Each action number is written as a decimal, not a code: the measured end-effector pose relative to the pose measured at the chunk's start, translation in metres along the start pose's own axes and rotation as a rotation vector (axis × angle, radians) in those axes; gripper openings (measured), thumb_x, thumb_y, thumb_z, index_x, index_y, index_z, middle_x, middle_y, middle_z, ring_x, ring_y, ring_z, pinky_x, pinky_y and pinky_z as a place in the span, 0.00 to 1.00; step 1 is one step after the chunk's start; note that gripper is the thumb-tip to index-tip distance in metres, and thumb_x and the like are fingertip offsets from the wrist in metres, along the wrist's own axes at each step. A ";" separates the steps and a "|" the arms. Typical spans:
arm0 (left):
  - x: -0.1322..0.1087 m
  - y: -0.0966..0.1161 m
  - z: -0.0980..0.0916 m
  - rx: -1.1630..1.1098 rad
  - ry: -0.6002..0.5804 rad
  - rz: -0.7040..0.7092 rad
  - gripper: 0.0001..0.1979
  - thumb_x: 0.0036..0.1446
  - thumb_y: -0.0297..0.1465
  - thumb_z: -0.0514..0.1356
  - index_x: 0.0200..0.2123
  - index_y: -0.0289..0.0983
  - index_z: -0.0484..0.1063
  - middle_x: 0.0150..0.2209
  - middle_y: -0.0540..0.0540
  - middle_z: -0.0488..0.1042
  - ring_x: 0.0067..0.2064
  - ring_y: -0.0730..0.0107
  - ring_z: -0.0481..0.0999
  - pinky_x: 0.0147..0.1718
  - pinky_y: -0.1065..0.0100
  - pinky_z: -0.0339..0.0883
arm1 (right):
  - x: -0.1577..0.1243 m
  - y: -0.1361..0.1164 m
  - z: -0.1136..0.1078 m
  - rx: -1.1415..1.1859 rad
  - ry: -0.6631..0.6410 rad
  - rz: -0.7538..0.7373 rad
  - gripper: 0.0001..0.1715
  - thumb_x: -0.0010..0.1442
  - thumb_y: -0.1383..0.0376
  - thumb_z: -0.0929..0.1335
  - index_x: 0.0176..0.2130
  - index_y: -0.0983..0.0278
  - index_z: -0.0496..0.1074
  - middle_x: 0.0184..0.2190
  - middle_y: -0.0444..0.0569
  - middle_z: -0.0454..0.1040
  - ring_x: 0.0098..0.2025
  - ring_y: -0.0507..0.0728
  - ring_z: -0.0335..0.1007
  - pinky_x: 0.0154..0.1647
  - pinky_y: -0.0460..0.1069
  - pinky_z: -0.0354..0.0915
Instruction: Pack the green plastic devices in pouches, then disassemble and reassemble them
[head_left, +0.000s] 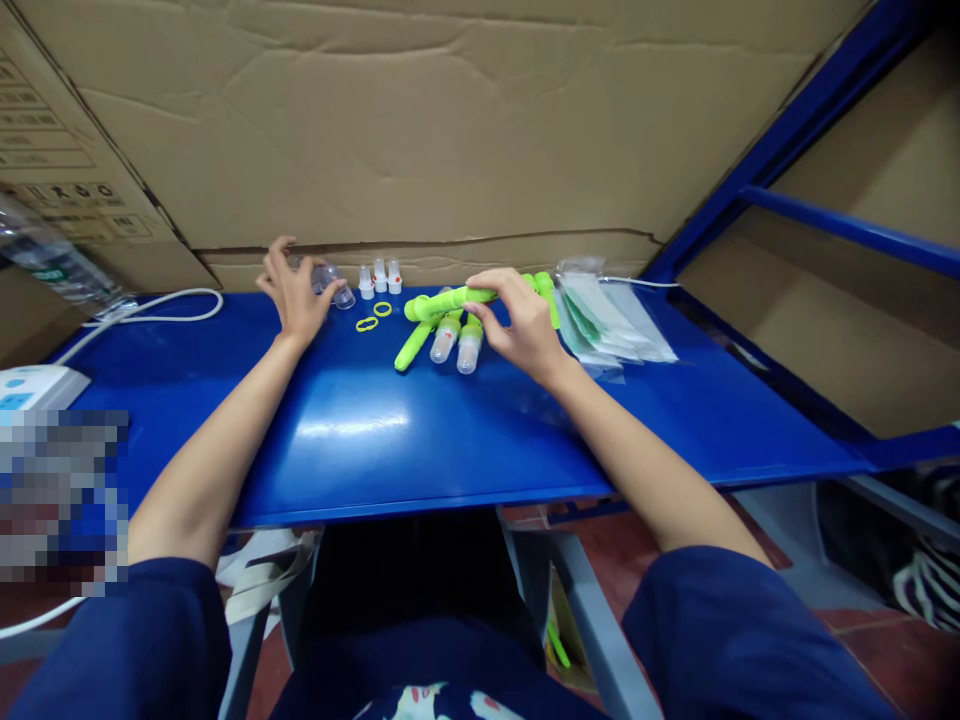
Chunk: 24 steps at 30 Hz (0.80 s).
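Observation:
On the left, my left hand (295, 298) is at a small group of clear plastic caps (344, 296). Its fingers are spread, with thumb and index finger on either side of the caps; I see no firm grip. My right hand (523, 325) pinches a lime-green plastic stick (442, 303) lengthwise between thumb and fingers. Beneath it lie another green stick (412, 347) and two green pieces with clear domed ends, one a clear-capped piece (469, 350). Between my hands are white-based clear capsules (380, 275) and two yellow rings (367, 324).
Flat plastic bags (611, 320) lie at the right on the blue table (435, 440). Cardboard (450, 130) walls the back, and a blue metal frame (847, 225) stands right. At left are a white cable (176, 294), a power strip (45, 388) and a clear bottle (64, 262).

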<state>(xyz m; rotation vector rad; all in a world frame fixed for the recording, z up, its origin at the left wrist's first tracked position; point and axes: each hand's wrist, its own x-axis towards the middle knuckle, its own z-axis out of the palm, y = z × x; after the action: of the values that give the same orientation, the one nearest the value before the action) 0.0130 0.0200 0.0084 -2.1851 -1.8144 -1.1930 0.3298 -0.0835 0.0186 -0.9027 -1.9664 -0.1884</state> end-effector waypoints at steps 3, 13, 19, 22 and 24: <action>-0.002 -0.005 0.002 0.006 0.014 -0.003 0.30 0.55 0.51 0.65 0.58 0.46 0.70 0.71 0.36 0.53 0.71 0.31 0.47 0.63 0.33 0.44 | -0.001 0.001 0.002 -0.006 -0.020 0.029 0.17 0.72 0.52 0.61 0.49 0.59 0.71 0.46 0.56 0.76 0.52 0.64 0.74 0.55 0.61 0.70; -0.033 0.054 0.011 -0.122 -0.357 0.449 0.28 0.66 0.52 0.50 0.55 0.36 0.71 0.52 0.36 0.77 0.56 0.49 0.73 0.59 0.51 0.57 | -0.007 -0.003 0.021 0.267 0.109 0.342 0.30 0.62 0.39 0.68 0.45 0.61 0.72 0.44 0.54 0.78 0.44 0.61 0.77 0.48 0.56 0.75; -0.051 0.077 -0.002 -0.311 -0.524 0.417 0.27 0.65 0.54 0.50 0.34 0.35 0.70 0.26 0.49 0.72 0.28 0.69 0.69 0.30 0.68 0.58 | -0.005 0.015 0.025 0.689 0.090 0.506 0.33 0.51 0.37 0.75 0.40 0.59 0.71 0.33 0.46 0.77 0.31 0.54 0.75 0.38 0.51 0.76; -0.054 0.080 -0.015 -0.339 -0.585 0.418 0.25 0.65 0.52 0.51 0.33 0.36 0.68 0.24 0.51 0.68 0.25 0.72 0.66 0.28 0.69 0.55 | -0.004 0.024 0.025 0.789 0.050 0.541 0.33 0.50 0.37 0.76 0.40 0.58 0.72 0.31 0.45 0.76 0.29 0.53 0.74 0.37 0.50 0.76; -0.054 0.081 -0.020 -0.323 -0.619 0.428 0.24 0.65 0.51 0.51 0.35 0.35 0.69 0.26 0.50 0.70 0.26 0.72 0.67 0.28 0.69 0.55 | -0.005 0.027 0.026 0.839 0.031 0.570 0.33 0.48 0.38 0.77 0.39 0.58 0.72 0.31 0.44 0.76 0.29 0.52 0.73 0.37 0.50 0.75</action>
<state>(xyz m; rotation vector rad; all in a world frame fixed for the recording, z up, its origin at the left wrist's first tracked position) 0.0719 -0.0591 0.0243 -3.1852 -1.2135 -0.8110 0.3313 -0.0545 -0.0060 -0.8193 -1.4535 0.8768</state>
